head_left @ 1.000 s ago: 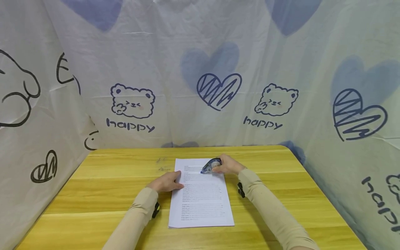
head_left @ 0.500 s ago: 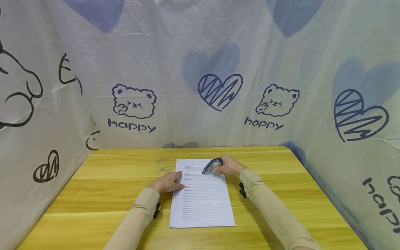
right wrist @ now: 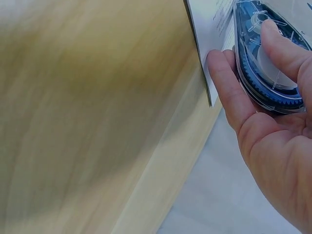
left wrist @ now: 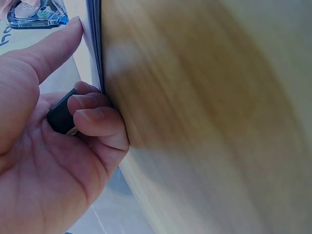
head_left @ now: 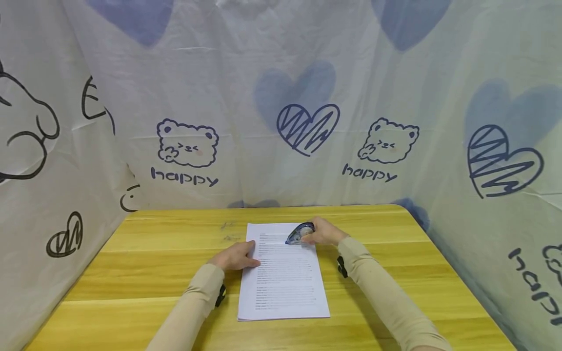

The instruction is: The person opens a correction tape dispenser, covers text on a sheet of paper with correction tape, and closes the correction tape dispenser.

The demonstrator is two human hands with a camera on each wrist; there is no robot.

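Observation:
Printed sheets of paper [head_left: 285,287] lie stacked on the wooden table. My right hand [head_left: 324,231] grips a clear blue correction tape dispenser [head_left: 298,234], its thumb on one side and fingers on the other. The dispenser's tip meets the upper part of the printed page. My left hand [head_left: 236,256] rests at the paper's left edge, its thumb lying on the top sheet. In the left wrist view, the curled fingers of that hand hold a small black cap-like piece [left wrist: 61,114], partly hidden by them. The stack's edge [left wrist: 96,44] stands beside these fingers.
The yellow wooden table [head_left: 153,273] extends on both sides of the paper. Behind it and along both sides hangs a pale curtain [head_left: 246,161] printed with hearts and bears. Faint dark marks [head_left: 229,225] show on the table left of the paper's top.
My right hand has slid slightly to the right with the correction tape dispenser across the page. The left hand keeps its place on the paper.

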